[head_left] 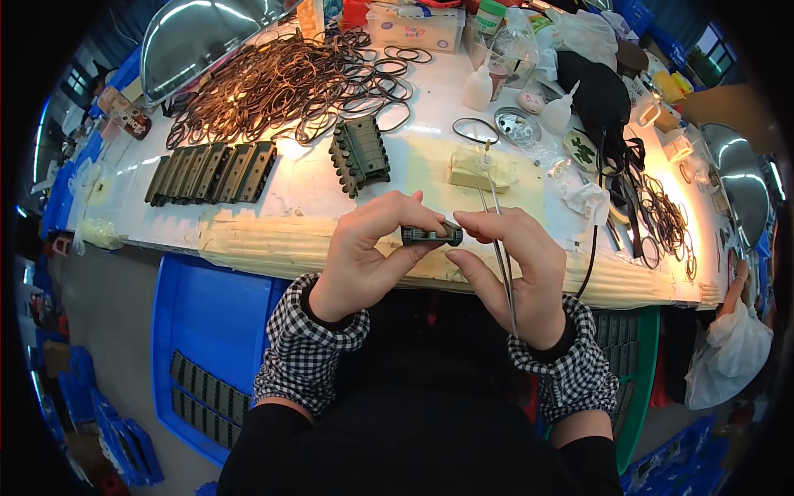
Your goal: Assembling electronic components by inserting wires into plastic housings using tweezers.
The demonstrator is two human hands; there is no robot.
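My left hand [364,252] and my right hand [511,269] hold a small dark green ribbed plastic part [431,235] between their fingertips, just in front of the table's near edge. The right hand also grips thin metal tweezers [499,244], which run up past a pale yellow sponge block [478,171]. On the table beyond lie a stack of the same green parts [360,155] and a row of them laid side by side [212,172]. Behind those sprawls a heap of black rubber rings [289,83].
A white worktable [314,190] with a taped front edge [273,244]. Blue crate [207,339] with green parts at lower left, green crate [633,355] at right. Squeeze bottles [478,87], a metal dish [518,126], clear boxes [416,26], a lamp shade [198,33], more rings [662,215] at right.
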